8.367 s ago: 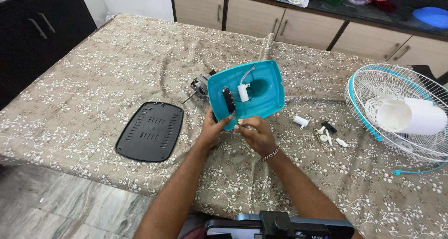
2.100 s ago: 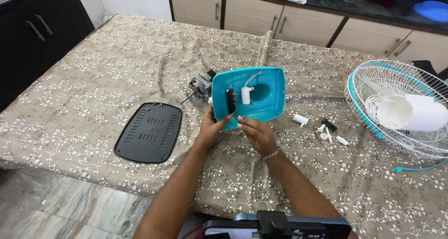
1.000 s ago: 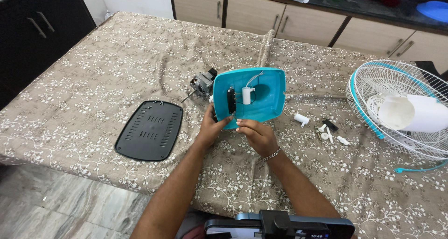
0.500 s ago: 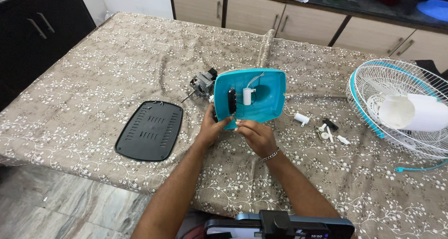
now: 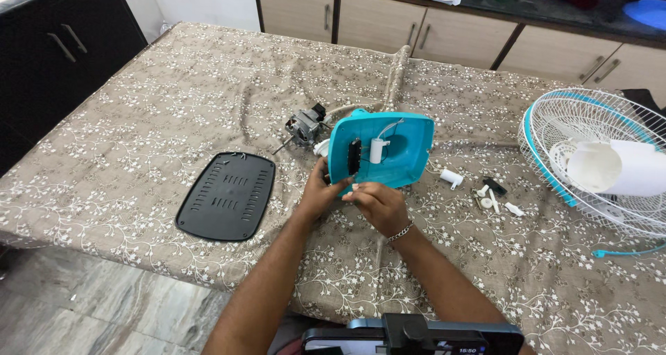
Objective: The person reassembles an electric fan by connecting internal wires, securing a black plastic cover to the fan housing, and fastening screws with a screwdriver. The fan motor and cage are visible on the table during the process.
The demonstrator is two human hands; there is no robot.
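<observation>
**Teal housing held on edge: position relative to both hands**

The teal housing (image 5: 388, 150) stands tilted on its lower edge on the table (image 5: 139, 112), near the middle of the patterned cloth. Its open, hollow side faces the person. Its long axis runs left to right, roughly parallel to the near table edge.

The housing lies directly ahead of and just above both hands. The left hand (image 5: 320, 192) is clamped on the lower left corner, thumb on the inner face beside the black switch block (image 5: 354, 156). The right hand (image 5: 374, 204) touches the lower rim near its middle, fingers curled together; whether they pinch a small part cannot be told. Both hands are in contact, and the left carries the firmer grip.

A white cylindrical capacitor (image 5: 377, 150) with its wire sits inside the housing, above the right hand. The motor (image 5: 304, 127) lies just behind the housing's left edge. The black vented plate (image 5: 227, 195) lies flat, well apart to the left. Small white and black fittings (image 5: 489, 197) lie to the right, with the fan guard (image 5: 596, 161) beyond them.
</observation>
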